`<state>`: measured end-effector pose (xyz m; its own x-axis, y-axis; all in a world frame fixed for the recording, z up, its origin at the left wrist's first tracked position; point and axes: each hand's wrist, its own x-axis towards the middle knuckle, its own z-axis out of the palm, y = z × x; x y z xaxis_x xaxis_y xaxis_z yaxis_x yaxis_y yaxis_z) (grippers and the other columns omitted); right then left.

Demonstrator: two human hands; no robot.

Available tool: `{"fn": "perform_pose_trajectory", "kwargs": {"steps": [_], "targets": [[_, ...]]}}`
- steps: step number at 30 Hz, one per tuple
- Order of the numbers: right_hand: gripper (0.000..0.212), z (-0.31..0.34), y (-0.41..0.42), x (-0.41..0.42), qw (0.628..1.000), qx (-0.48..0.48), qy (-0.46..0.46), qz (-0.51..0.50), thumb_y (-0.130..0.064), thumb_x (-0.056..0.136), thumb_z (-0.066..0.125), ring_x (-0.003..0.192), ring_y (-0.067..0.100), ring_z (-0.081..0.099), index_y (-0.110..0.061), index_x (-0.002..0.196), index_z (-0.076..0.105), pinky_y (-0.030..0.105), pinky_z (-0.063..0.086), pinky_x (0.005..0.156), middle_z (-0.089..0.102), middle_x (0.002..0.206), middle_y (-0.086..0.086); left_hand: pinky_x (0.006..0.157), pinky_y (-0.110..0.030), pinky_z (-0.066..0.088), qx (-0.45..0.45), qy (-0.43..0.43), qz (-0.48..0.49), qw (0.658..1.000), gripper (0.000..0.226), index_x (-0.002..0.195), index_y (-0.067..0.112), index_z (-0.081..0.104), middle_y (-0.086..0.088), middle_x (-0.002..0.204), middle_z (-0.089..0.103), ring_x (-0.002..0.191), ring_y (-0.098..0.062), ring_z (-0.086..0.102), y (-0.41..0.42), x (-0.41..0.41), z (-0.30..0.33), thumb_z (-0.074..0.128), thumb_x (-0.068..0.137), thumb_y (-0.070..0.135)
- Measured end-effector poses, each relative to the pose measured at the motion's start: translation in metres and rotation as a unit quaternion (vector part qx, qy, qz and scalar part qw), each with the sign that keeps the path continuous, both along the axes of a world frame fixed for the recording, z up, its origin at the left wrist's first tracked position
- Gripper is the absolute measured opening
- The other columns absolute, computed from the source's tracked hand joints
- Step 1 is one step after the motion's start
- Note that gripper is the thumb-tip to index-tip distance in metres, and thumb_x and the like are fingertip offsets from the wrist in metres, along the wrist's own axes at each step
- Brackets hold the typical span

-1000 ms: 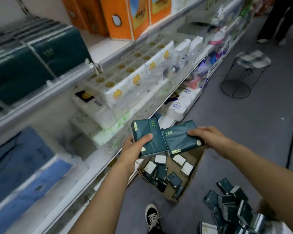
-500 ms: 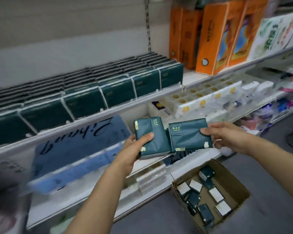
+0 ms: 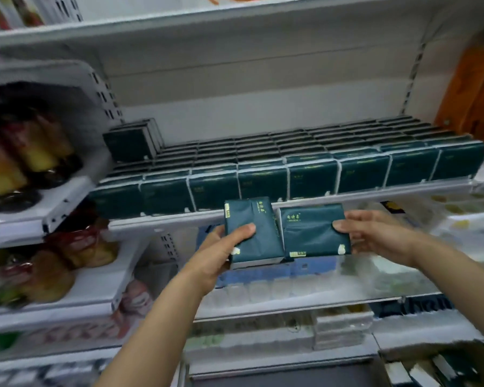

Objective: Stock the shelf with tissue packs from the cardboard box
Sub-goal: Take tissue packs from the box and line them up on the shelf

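Hands (image 3: 221, 247) (image 3: 375, 236) gripping tissue packs (image 3: 252, 227), stocked shelf (image 3: 291, 203)

Left of the fingers and a little above them, a white side rack (image 3: 67, 202) carries blurred bags of red and yellow snacks (image 3: 17, 160). Under it, lower left of the fingers, more snack bags (image 3: 53, 272) lie on another white tier. Far up and right of the fingers stands an orange package (image 3: 478, 90). Just behind and below the fingers sits a blue pack (image 3: 305, 270), with pale, blurred wrapped goods (image 3: 389, 275) to its right.
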<state>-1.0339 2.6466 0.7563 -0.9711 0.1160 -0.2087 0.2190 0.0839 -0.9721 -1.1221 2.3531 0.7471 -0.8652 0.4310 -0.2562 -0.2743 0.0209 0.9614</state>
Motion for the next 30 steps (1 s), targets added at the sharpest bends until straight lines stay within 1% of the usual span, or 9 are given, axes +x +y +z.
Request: {"fn": "perform_pose_trajectory", "kwargs": {"steps": [6,9,11,13,15,18,23,27,30], "targets": [[0.106,0.027,-0.085,-0.061,0.997,-0.006,0.034,0.065,-0.055,0.033,0.094,0.093,0.03,0.064,0.003,0.116,0.062,0.036,0.049,0.073,0.068,0.113,0.022,0.084,-0.035,0.057,0.021,0.003,0.056,0.998,0.065,0.128,0.012,0.063,-0.007,0.109,0.077,0.099,-0.022,0.074,-0.098,-0.025,0.027,0.078,0.07,0.037],[0.106,0.036,-0.121,-0.088,0.995,-0.007,0.055,0.078,-0.055,0.036,0.093,0.092,0.03,0.063,0.006,0.116,0.061,0.035,0.048,0.072,0.067,0.115,0.023,0.088,-0.039,0.057,0.035,0.007,0.087,0.996,0.065,0.129,0.014,0.061,-0.007,0.111,0.076,0.102,-0.024,0.073,-0.139,-0.034,0.038,0.077,0.07,0.037],[0.09,0.043,-0.146,-0.107,0.993,-0.011,0.069,0.096,-0.051,0.046,0.092,0.093,0.031,0.064,0.002,0.114,0.064,0.037,0.049,0.075,0.069,0.113,0.021,0.086,-0.038,0.056,0.032,0.021,0.11,0.993,0.067,0.129,0.016,0.061,-0.005,0.112,0.076,0.102,-0.023,0.073,-0.167,-0.042,0.046,0.078,0.068,0.041],[0.061,0.051,-0.172,-0.125,0.991,-0.012,0.083,0.105,-0.039,0.067,0.085,0.097,0.033,0.065,-0.002,0.112,0.068,0.042,0.05,0.083,0.069,0.113,0.02,0.086,-0.038,0.056,0.026,0.033,0.13,0.991,0.067,0.128,0.018,0.062,-0.003,0.111,0.076,0.101,-0.021,0.074,-0.193,-0.051,0.052,0.077,0.068,0.044],[0.043,0.06,-0.191,-0.142,0.99,-0.023,0.102,0.093,-0.027,0.078,0.075,0.098,0.036,0.063,-0.001,0.111,0.066,0.043,0.052,0.084,0.069,0.112,0.023,0.085,-0.038,0.056,0.023,0.04,0.147,0.988,0.056,0.125,0.021,0.063,-0.002,0.107,0.077,0.096,-0.019,0.075,-0.212,-0.057,0.058,0.075,0.075,0.042],[0.042,0.071,-0.218,-0.169,0.988,-0.023,0.133,0.076,-0.026,0.077,0.071,0.086,0.029,0.065,0.0,0.11,0.067,0.032,0.056,0.069,0.07,0.106,0.023,0.084,-0.039,0.056,0.024,0.047,0.172,0.984,0.044,0.126,0.026,0.062,0.0,0.106,0.078,0.094,-0.019,0.074,-0.235,-0.069,0.063,0.07,0.085,0.04],[0.014,0.09,-0.246,-0.222,0.985,0.003,0.167,0.042,-0.016,0.085,0.072,0.063,0.013,0.064,-0.009,0.097,0.069,0.03,0.055,0.066,0.07,0.083,0.007,0.097,-0.049,0.054,0.035,0.041,0.205,0.977,0.061,0.126,0.025,0.063,-0.004,0.106,0.077,0.095,-0.025,0.073,-0.254,-0.091,0.074,0.073,0.072,0.052],[0.011,0.101,-0.256,-0.26,0.983,0.037,0.181,0.0,-0.012,0.084,0.074,0.062,0.014,0.061,-0.011,0.087,0.064,0.03,0.058,0.07,0.065,0.07,0.002,0.069,-0.031,0.058,0.066,0.043,0.227,0.971,0.046,0.129,0.018,0.062,-0.005,0.106,0.077,0.086,-0.017,0.076,-0.257,-0.106,0.085,0.067,0.088,0.039],[0.018,0.104,-0.265,-0.289,0.981,0.068,0.182,0.003,-0.01,0.08,0.078,0.068,0.02,0.065,-0.017,0.083,0.061,0.027,0.06,0.068,0.067,0.077,0.003,0.069,-0.031,0.056,0.06,0.045,0.243,0.967,0.05,0.129,0.017,0.063,-0.005,0.107,0.077,0.086,-0.017,0.076,-0.259,-0.118,0.089,0.068,0.085,0.041]]}}
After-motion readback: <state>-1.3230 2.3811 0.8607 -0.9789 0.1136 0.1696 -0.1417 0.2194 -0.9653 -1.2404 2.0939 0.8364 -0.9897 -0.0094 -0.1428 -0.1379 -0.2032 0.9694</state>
